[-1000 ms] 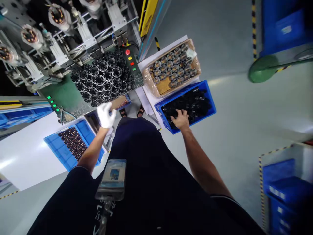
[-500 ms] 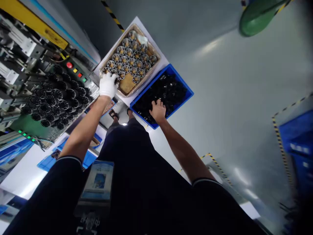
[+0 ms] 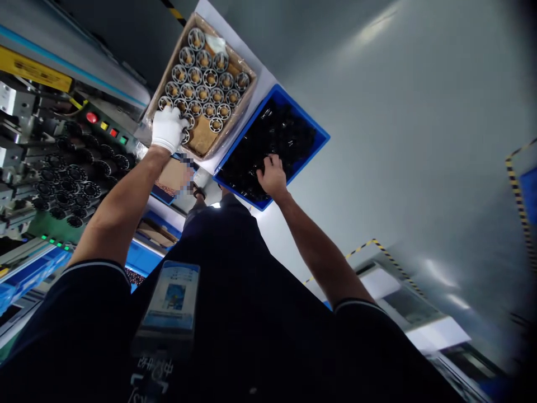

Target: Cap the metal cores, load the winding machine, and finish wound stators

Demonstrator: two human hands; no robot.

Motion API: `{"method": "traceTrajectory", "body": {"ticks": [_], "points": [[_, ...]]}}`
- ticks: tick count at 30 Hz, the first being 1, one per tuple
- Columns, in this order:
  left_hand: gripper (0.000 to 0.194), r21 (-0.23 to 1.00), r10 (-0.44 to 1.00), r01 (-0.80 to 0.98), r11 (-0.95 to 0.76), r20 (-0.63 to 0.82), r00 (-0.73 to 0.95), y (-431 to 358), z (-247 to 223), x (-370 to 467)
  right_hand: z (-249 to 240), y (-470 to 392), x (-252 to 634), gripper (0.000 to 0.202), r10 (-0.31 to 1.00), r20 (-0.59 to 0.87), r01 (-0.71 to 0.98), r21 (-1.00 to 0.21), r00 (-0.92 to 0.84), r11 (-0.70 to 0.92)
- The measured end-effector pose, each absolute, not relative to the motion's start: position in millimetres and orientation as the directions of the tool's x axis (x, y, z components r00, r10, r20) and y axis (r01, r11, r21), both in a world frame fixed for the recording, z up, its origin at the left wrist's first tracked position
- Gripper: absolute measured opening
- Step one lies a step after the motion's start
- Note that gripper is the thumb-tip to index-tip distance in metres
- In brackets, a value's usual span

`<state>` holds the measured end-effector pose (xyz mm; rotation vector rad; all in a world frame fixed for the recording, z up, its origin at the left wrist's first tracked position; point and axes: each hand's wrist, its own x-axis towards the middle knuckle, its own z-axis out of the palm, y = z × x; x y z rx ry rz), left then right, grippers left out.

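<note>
My left hand [image 3: 168, 127], in a white glove, is at the near left corner of a plastic-lined cardboard box [image 3: 238, 130]. Its fingers are bent round a slotted metal ring [image 3: 186, 135], partly covered by the glove. Several more slotted metal rings [image 3: 210, 78] stand upright in rows in the box, on brown card. My bare right hand [image 3: 273, 177] reaches into a blue bin [image 3: 308, 159] of small black parts [image 3: 289, 126]. The fingers of that hand are curled down among the parts; whatever they grip is hidden.
At left, several dark slotted cylinders [image 3: 69, 184] are stacked on a green machine bed beside coloured push buttons [image 3: 103, 126]. A tray with copper-coloured pieces [image 3: 165, 187] lies below the box. Yellow-black tape [image 3: 373, 243] marks the grey floor [image 3: 398, 140] to the right.
The view has shifted, so the box and machine appear further left. My left hand stays at the box's near corner. My right hand remains in the blue bin, its fingers still among the black parts.
</note>
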<state>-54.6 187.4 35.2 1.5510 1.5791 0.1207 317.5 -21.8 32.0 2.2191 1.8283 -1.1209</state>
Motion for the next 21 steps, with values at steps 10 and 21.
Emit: {"method": "traceTrajectory", "body": {"ticks": [10, 21], "points": [[0.066, 0.717, 0.776, -0.303, 0.628, -0.605, 0.176, 10.8, 179.4, -33.7, 138.7, -33.2, 280.8, 0.044, 0.954, -0.299, 0.425, -0.866, -0.02, -0.263], [0.075, 0.815, 0.931, -0.505, 0.286, -0.361, -0.056, -87.9, 247.1, -58.6, 296.8, -39.2, 154.8, 0.032, 0.874, 0.264, 0.158, -0.922, -0.408, 0.353]]}}
